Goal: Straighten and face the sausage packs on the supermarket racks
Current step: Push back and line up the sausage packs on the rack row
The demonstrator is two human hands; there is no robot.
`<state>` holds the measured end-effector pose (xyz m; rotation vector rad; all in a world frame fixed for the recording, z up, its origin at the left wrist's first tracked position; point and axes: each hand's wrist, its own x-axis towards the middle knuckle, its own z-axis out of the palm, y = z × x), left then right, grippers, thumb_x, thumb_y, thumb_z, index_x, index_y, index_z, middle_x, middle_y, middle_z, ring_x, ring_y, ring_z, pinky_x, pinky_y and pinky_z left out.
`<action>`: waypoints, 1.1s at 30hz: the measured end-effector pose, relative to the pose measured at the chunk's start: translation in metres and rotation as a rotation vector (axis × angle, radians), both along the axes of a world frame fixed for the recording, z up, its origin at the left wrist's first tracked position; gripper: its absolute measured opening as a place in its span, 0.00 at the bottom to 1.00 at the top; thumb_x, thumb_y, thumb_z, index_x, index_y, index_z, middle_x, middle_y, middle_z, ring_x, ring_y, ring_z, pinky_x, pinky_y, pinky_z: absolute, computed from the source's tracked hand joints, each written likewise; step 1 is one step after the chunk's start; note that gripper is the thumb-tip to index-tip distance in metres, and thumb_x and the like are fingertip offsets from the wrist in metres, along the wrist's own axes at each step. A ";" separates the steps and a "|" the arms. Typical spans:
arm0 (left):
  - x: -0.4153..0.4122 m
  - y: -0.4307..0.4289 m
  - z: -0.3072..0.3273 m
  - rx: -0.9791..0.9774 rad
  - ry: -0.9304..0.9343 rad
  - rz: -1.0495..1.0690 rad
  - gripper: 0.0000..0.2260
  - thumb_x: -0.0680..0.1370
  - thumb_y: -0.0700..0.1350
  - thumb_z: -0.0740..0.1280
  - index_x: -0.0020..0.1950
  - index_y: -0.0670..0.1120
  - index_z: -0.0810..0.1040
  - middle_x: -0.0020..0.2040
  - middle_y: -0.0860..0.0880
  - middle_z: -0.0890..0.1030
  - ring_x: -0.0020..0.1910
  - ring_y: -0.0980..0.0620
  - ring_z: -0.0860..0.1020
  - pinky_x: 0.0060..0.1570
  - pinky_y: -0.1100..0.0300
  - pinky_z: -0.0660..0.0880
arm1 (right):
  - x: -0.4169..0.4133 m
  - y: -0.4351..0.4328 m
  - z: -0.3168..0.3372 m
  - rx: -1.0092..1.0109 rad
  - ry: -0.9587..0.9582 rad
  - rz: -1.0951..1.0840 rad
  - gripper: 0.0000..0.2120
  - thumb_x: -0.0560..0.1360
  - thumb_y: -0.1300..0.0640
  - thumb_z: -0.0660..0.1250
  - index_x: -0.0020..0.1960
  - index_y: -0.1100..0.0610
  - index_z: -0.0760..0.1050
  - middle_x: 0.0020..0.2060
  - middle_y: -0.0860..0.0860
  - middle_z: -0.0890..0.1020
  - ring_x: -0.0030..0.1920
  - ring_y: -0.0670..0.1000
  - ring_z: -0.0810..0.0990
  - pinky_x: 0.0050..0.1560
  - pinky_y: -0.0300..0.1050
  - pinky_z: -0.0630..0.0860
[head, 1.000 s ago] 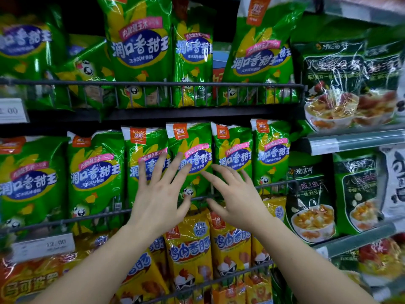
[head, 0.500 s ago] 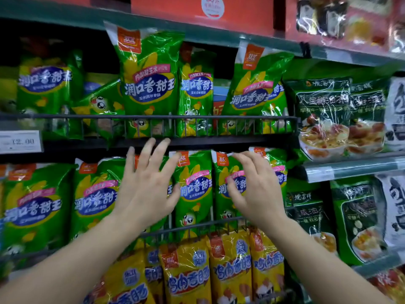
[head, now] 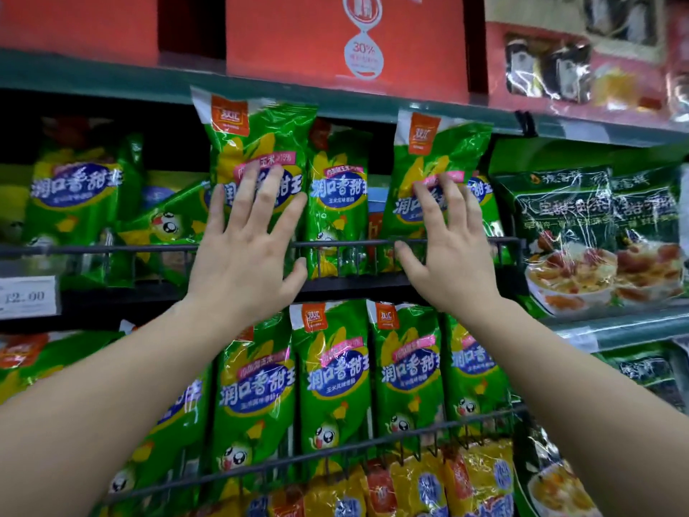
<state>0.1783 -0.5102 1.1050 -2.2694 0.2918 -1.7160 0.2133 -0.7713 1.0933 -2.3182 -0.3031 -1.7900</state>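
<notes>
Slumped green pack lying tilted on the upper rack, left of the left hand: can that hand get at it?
Probably yes. The left hand is open, beside the slumped pack; only the low rack rail crosses its lower part.

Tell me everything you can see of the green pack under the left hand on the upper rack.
The tall green pack is glossy crinkled plastic with a white top edge, an orange logo square, yellow corn art, a pink strip and a blue oval. It stands upright behind the upper wire rail, leaning slightly left, taller than its neighbours. The left hand lies spread flat on its front.
</notes>
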 end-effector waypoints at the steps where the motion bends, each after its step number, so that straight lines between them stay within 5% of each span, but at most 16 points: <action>1: 0.003 0.000 0.002 0.000 0.005 -0.001 0.35 0.74 0.61 0.54 0.78 0.49 0.59 0.80 0.41 0.51 0.79 0.40 0.47 0.73 0.34 0.51 | 0.004 0.001 0.004 -0.014 0.022 -0.009 0.36 0.76 0.38 0.57 0.80 0.48 0.51 0.79 0.55 0.52 0.78 0.62 0.49 0.76 0.61 0.53; 5: 0.010 0.002 0.006 0.009 0.011 -0.013 0.35 0.74 0.63 0.53 0.78 0.49 0.59 0.80 0.42 0.51 0.79 0.41 0.45 0.74 0.35 0.48 | 0.014 0.005 0.022 -0.015 0.159 -0.010 0.35 0.79 0.35 0.53 0.80 0.43 0.43 0.80 0.49 0.44 0.79 0.57 0.41 0.76 0.64 0.54; 12: 0.019 0.013 0.012 0.030 0.022 -0.049 0.37 0.74 0.66 0.50 0.80 0.51 0.54 0.81 0.45 0.50 0.80 0.44 0.44 0.75 0.37 0.49 | 0.025 0.018 0.050 -0.027 0.352 -0.026 0.35 0.78 0.31 0.49 0.80 0.41 0.43 0.80 0.46 0.42 0.79 0.53 0.40 0.73 0.70 0.53; 20: 0.022 0.008 0.027 -0.019 0.092 -0.129 0.40 0.72 0.70 0.47 0.80 0.51 0.55 0.81 0.49 0.52 0.80 0.48 0.47 0.76 0.41 0.45 | 0.022 0.021 0.054 -0.019 0.335 -0.072 0.37 0.76 0.28 0.50 0.80 0.41 0.46 0.80 0.46 0.46 0.80 0.53 0.44 0.70 0.71 0.57; 26: 0.016 0.008 0.030 -0.028 0.146 -0.150 0.41 0.72 0.71 0.45 0.80 0.50 0.51 0.81 0.50 0.50 0.80 0.49 0.45 0.77 0.42 0.44 | 0.025 0.027 0.047 -0.019 0.358 -0.073 0.36 0.78 0.31 0.49 0.80 0.42 0.41 0.80 0.47 0.41 0.79 0.55 0.39 0.73 0.71 0.53; 33: -0.001 0.030 0.030 -0.019 0.159 -0.279 0.35 0.74 0.61 0.57 0.78 0.46 0.60 0.78 0.47 0.61 0.78 0.48 0.55 0.77 0.50 0.54 | 0.018 0.050 0.027 0.120 0.177 -0.040 0.28 0.80 0.43 0.56 0.77 0.52 0.59 0.78 0.56 0.57 0.77 0.60 0.55 0.69 0.67 0.63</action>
